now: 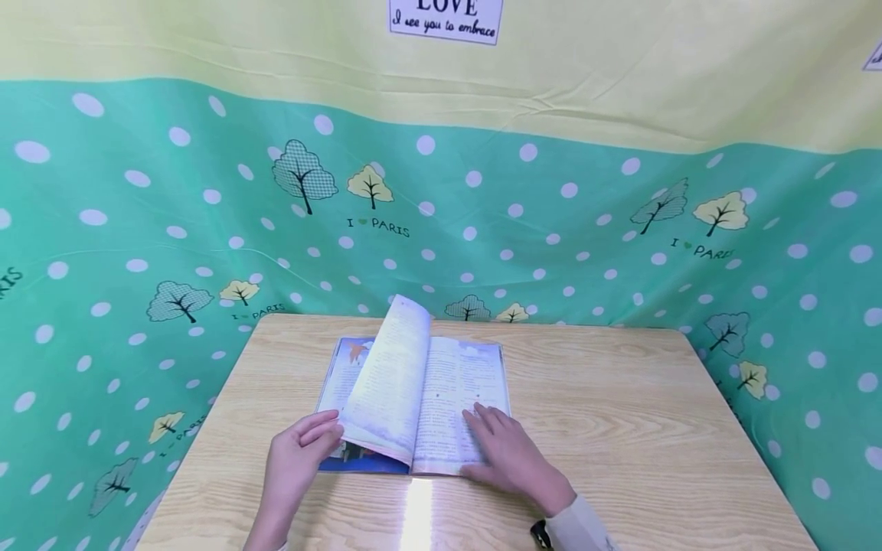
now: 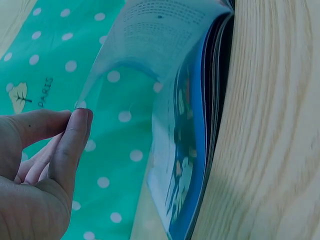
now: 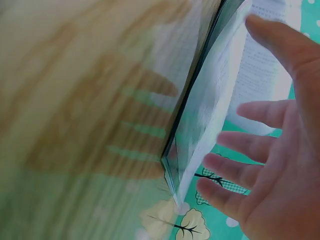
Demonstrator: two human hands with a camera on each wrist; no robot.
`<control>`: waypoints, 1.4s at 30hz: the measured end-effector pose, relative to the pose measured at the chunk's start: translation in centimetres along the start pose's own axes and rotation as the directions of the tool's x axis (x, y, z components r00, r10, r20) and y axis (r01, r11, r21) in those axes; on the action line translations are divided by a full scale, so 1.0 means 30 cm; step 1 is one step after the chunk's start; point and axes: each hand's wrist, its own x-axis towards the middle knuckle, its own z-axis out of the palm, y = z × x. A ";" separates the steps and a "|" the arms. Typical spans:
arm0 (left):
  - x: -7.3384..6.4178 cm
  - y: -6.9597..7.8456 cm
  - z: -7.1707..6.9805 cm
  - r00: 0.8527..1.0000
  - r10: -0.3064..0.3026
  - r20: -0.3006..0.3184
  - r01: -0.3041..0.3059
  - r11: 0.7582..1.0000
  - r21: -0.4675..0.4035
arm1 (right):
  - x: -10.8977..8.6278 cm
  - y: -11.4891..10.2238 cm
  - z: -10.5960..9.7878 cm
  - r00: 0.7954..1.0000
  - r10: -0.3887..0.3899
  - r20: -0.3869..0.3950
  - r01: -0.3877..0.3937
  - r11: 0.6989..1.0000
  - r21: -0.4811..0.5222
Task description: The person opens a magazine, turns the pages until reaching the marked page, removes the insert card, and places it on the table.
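An open magazine point(image 1: 441, 417) with printed text and coloured pictures lies on the table. One of its pages point(image 1: 391, 367) stands raised and slants over the left side, partly covering the picture page beneath. My left hand point(image 1: 296, 458) pinches that page's lower outer corner between thumb and fingers; the left wrist view shows the thin sheet point(image 2: 155, 32) bowing from the fingertips to the spine. At the lower right of the magazine, my right hand point(image 1: 510, 455) is spread over the right page's outer edge. Its fingers look straight and apart in the right wrist view, with nothing between them.
The light wood table point(image 1: 606, 413) extends to both sides of the magazine. Behind it hangs a green dotted cloth point(image 1: 475, 207) with printed trees. A dark wristband point(image 1: 540, 533) shows at the right sleeve, and a bright reflection crosses the table's front.
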 end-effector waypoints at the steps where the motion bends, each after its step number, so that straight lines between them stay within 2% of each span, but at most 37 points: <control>1: -0.002 -0.002 -0.011 1.000 -0.009 -0.012 0.009 1.000 0.010 | -0.001 0.001 0.000 1.000 0.006 0.027 -0.005 1.000 -0.002; 6: -0.006 -0.021 -0.055 0.997 -0.048 -0.056 0.048 0.999 0.004 | -0.005 0.006 0.006 0.993 0.040 0.115 -0.039 0.999 -0.012; 12: -0.015 -0.050 -0.102 0.995 -0.068 -0.076 0.069 0.997 0.017 | -0.002 0.009 0.014 0.993 0.037 0.113 -0.033 0.999 -0.032; 17: -0.014 -0.067 -0.124 0.992 -0.075 -0.101 0.077 0.997 0.024 | -0.002 0.009 0.015 0.994 0.042 0.105 -0.039 0.999 -0.035; 23: -0.011 -0.083 -0.141 0.987 -0.068 -0.143 0.084 0.990 0.109 | -0.010 0.011 0.005 0.994 0.028 0.102 -0.026 0.999 -0.022; 27: -0.009 -0.087 -0.147 0.980 -0.081 -0.180 0.111 0.980 0.165 | -0.014 0.010 -0.003 0.997 0.008 0.083 -0.007 1.000 -0.015; 34: -0.004 -0.095 -0.152 0.976 -0.091 -0.196 0.125 0.978 0.168 | -0.010 0.019 -0.015 0.999 -0.016 0.043 0.016 1.000 -0.010; 42: 0.001 -0.098 -0.151 0.974 -0.095 -0.205 0.131 0.977 0.170 | -0.025 0.069 -0.026 0.995 -0.049 -0.085 0.052 0.998 0.034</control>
